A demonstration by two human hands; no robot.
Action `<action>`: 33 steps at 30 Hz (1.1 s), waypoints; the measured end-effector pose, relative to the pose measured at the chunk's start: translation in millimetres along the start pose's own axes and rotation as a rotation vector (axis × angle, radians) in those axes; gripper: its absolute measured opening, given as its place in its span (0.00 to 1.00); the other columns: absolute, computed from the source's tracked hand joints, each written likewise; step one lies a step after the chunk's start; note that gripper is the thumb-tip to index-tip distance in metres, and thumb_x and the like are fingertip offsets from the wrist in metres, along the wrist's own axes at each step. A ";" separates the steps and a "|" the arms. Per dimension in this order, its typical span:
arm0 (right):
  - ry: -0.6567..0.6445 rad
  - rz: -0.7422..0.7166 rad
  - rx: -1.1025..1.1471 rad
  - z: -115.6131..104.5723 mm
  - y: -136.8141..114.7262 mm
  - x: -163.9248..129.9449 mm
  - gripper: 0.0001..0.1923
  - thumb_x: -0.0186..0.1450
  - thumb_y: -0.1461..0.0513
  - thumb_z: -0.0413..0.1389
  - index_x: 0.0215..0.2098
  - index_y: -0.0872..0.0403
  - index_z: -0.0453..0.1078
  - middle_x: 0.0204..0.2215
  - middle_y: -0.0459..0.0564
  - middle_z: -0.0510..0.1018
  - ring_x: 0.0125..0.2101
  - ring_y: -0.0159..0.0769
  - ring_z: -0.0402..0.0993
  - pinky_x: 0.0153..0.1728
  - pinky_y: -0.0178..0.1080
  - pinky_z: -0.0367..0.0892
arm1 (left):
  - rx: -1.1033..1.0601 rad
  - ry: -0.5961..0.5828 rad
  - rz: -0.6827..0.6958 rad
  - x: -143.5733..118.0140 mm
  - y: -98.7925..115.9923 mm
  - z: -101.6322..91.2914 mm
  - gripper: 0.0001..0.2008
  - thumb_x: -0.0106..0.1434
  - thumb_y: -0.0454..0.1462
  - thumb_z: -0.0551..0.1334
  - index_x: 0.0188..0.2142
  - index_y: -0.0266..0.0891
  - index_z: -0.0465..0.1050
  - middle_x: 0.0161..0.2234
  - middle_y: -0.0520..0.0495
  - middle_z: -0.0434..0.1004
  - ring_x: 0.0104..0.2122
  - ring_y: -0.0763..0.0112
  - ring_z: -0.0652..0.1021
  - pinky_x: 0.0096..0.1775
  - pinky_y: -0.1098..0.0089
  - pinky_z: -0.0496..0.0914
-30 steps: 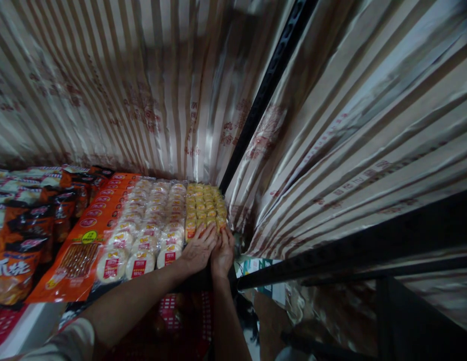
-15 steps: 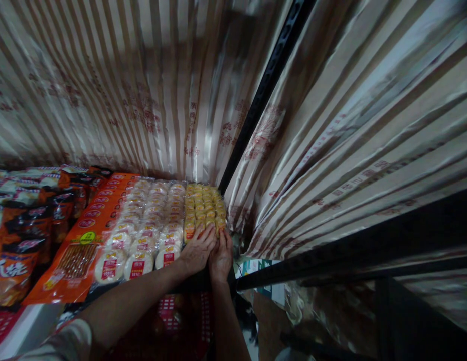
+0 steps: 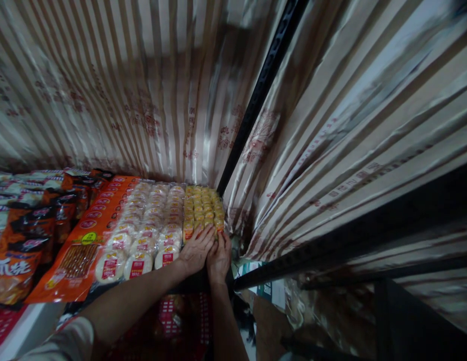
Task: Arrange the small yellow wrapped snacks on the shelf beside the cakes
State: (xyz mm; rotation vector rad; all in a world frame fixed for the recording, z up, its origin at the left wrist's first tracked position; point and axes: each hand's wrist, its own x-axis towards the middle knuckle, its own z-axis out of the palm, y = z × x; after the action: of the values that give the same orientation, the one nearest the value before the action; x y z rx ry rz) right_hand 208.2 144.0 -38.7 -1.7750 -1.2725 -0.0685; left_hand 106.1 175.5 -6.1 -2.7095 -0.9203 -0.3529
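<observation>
Small yellow-wrapped snack packs (image 3: 203, 203) stand in tight rows at the right end of the shelf display. At their front edge, my left hand (image 3: 197, 249) lies with its fingers bent over the front packs. Close against it, my right hand (image 3: 218, 258) has its fingers closed on the front right pack; the fingers partly hide what they grip. Just left of the yellow packs are rows of round white crackers (image 3: 138, 263) in clear wrap with red labels. The left forearm passes in front of these.
A flat orange snack bag (image 3: 73, 250) and orange-and-black bags (image 3: 17, 268) lie farther left. Striped curtains (image 3: 158, 90) hang behind and to the right, with a black upright post (image 3: 252, 110) at the corner. A black bar (image 3: 331, 245) crosses at right. Below sits a red crate (image 3: 171, 318).
The view has shifted very slightly. Both hands stay at the front of the yellow packs, with hardly any movement of the fingers.
</observation>
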 end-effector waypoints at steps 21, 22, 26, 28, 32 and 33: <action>-0.040 0.034 -0.029 -6.1 -10.0 0.2 0.20 0.63 0.66 0.41 0.50 0.58 0.65 0.46 0.60 0.67 0.47 0.40 0.65 0.46 0.42 0.65 | -0.026 0.002 -0.016 0.0 1.0 0.2 0.25 0.65 0.37 0.47 0.61 0.33 0.54 0.63 0.43 0.54 0.63 0.60 0.51 0.61 0.55 0.49; -0.033 0.035 -0.023 -6.0 -9.8 0.3 0.20 0.63 0.66 0.41 0.50 0.58 0.65 0.47 0.59 0.67 0.48 0.40 0.65 0.47 0.42 0.65 | -0.022 0.006 -0.018 0.0 1.1 -0.7 0.25 0.65 0.37 0.47 0.61 0.33 0.54 0.63 0.43 0.54 0.63 0.59 0.51 0.61 0.55 0.49; -0.012 0.030 -0.005 -6.8 -10.1 0.5 0.20 0.62 0.67 0.41 0.51 0.58 0.64 0.48 0.60 0.67 0.49 0.40 0.65 0.48 0.43 0.64 | -0.003 0.010 -0.014 0.3 1.0 -4.0 0.24 0.66 0.38 0.47 0.60 0.32 0.56 0.63 0.41 0.54 0.63 0.59 0.52 0.61 0.55 0.49; -0.010 0.021 0.001 -7.6 -10.0 -0.5 0.21 0.63 0.67 0.41 0.51 0.59 0.64 0.48 0.60 0.67 0.50 0.41 0.64 0.49 0.44 0.64 | 0.001 0.020 -0.005 1.1 1.3 -4.4 0.24 0.67 0.38 0.47 0.60 0.32 0.56 0.63 0.41 0.54 0.63 0.60 0.52 0.61 0.55 0.49; 0.008 0.004 0.019 -10.4 -6.5 -6.4 0.21 0.63 0.66 0.41 0.52 0.60 0.63 0.49 0.62 0.66 0.51 0.42 0.63 0.50 0.47 0.63 | -0.005 0.054 -0.006 3.3 4.9 -3.7 0.23 0.67 0.38 0.47 0.59 0.32 0.58 0.63 0.40 0.54 0.63 0.60 0.53 0.61 0.54 0.50; 0.012 -0.003 0.027 -11.7 -5.3 -8.6 0.21 0.63 0.66 0.41 0.52 0.60 0.63 0.50 0.62 0.66 0.52 0.43 0.63 0.50 0.47 0.63 | -0.012 0.060 -0.005 3.4 6.6 -4.1 0.23 0.67 0.38 0.47 0.59 0.32 0.58 0.63 0.40 0.54 0.63 0.60 0.53 0.61 0.54 0.50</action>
State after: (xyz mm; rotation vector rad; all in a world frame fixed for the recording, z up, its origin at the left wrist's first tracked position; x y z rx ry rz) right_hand 205.2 129.9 -33.0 -1.7478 -1.2618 -0.0631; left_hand 112.2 171.0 -2.3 -2.6921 -0.9109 -0.4392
